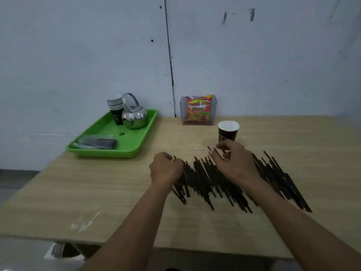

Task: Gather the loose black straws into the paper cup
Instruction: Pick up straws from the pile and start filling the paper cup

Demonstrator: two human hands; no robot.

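- While the paper cup (228, 132) stands upright and, judging by its white inside, is not yet loaded, treat the step in hand as building a bundle.
- Locate the black straws (205, 178): they lie fanned, roughly parallel, on the surface (97, 192) just on your side of the cup, spreading to its left and right.
- Your right grip (235, 163), directly in front of the cup, is narrow: thumb and forefinger pinch one straw near its far tip.
- Your left grip (166, 170), left of the cup and nearer you, is curled tight at the pile's left edge and appears to hold a small bundle.
- Pass each picked straw into the left bundle with ends level; do not carry singles to the cup.
- Lift each straw by its tip so that neighbouring straws do not roll.
- Keep your right wrist off the cup; it is probably light and would tip easily.
- Steady the cup before you lower the bundle in, ends down.
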